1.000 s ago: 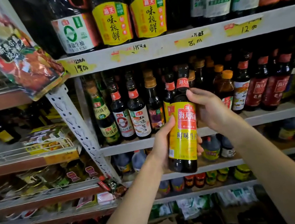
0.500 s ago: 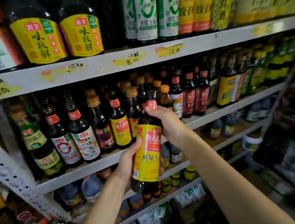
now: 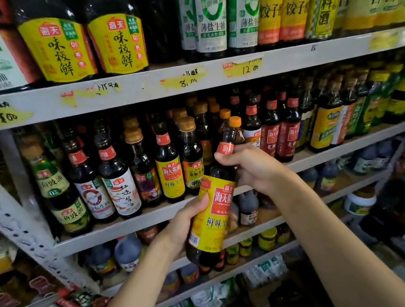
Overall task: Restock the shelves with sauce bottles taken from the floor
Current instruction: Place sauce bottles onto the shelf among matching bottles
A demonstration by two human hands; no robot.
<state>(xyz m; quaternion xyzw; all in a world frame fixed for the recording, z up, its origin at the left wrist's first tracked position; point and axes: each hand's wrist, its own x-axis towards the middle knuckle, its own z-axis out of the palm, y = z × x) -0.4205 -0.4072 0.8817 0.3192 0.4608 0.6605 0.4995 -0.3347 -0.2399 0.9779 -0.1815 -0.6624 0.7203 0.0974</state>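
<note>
Since a second ago your view has swung right along the shelving and the bottle has tipped, its neck now leaning right toward the row. Nearest you, your left hand [image 3: 189,224] wraps the lower body of the sauce bottle [image 3: 213,216], thumb across the yellow label; your right hand [image 3: 252,169] is closed around the neck just under the red cap. The bottle hangs in front of the middle shelf edge [image 3: 132,222], not yet on it. To place it well, I'd bring it upright first, lift the base above that edge, then slide it in label outward beside the matching yellow-label bottle [image 3: 170,172]. Room looks tight: the front row is packed, with only a narrow opening right behind your right hand, next to the gold-capped bottle [image 3: 192,160]. Overhead, the upper shelf [image 3: 132,90] limits your lift, so keep the cap low.
</note>
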